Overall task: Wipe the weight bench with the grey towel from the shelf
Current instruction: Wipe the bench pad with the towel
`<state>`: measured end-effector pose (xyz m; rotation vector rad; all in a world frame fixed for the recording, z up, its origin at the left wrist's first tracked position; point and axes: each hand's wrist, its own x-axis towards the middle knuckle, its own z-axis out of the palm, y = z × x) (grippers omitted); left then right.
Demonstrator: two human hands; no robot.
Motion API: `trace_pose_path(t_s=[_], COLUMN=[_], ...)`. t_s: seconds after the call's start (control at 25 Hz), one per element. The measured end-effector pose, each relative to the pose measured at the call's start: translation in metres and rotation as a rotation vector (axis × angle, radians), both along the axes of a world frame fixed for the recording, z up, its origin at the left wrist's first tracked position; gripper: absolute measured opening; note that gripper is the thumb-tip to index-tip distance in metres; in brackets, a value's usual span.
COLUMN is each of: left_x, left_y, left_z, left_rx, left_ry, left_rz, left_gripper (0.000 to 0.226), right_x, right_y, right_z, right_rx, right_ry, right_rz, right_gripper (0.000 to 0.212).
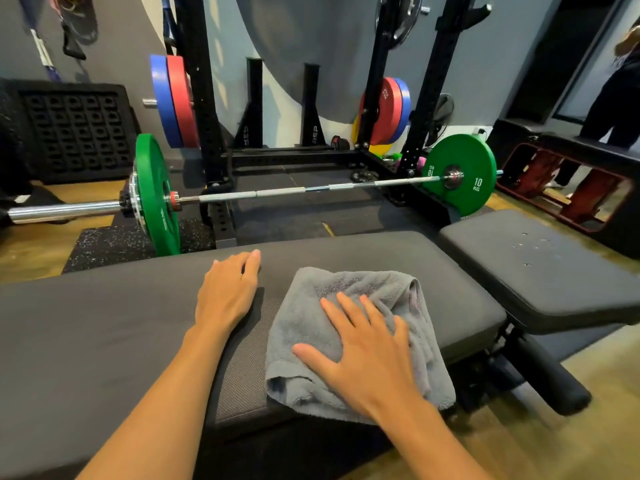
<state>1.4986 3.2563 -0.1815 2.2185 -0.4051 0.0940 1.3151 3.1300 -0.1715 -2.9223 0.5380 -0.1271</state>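
Observation:
The black padded weight bench (104, 327) runs across the lower half of the view, its long back pad on the left and a separate seat pad (540, 271) on the right. A crumpled grey towel (311, 327) lies on the back pad near its right end. My right hand (367, 355) presses flat on the towel with the fingers spread. My left hand (228, 289) rests palm down on the bare pad just left of the towel, holding nothing. A few small droplets or specks show on the seat pad.
A barbell (284, 192) with green 10 kg plates (460, 174) lies on the floor behind the bench. A black squat rack (207, 98) holding red and blue plates stands behind it. A person (620, 98) stands at the far right, beside a red-framed low bench (568, 188).

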Motion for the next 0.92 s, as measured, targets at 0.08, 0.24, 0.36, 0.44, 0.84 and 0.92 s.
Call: trace_pose_path(t_s=[0.08,0.24,0.36,0.44,0.84,0.92], left_x=[-0.002,-0.010,-0.006,-0.008,-0.005,-0.001], left_y=[0.003,0.005,0.004,0.003,0.002,0.001], left_z=[0.004,0.008,0.007,0.008,0.007,0.002], left_rx=[0.008,-0.011,-0.021,-0.010,-0.023,-0.006], left_ry=[0.013,0.019,0.000,0.004,0.006,-0.062], left_rz=[0.007,-0.023,-0.002,-0.002,0.007,0.007], left_gripper=[0.035,0.049,0.053,0.053,0.054,0.054], right_x=[0.031,0.122,0.130,0.091,0.092,0.127], right_y=[-0.041,-0.097,-0.086,-0.067,-0.057,-0.070], right_z=[0.000,0.007,0.005,0.003,0.004,0.001], right_rx=[-0.024,-0.028,-0.011,0.006,-0.015,-0.001], right_ry=[-0.026,0.102,0.068,0.040,0.003,0.040], right_rz=[-0.039,-0.145,-0.128,-0.072,-0.006,-0.007], right_gripper=[0.090,0.094,0.088,0.085,0.087,0.089])
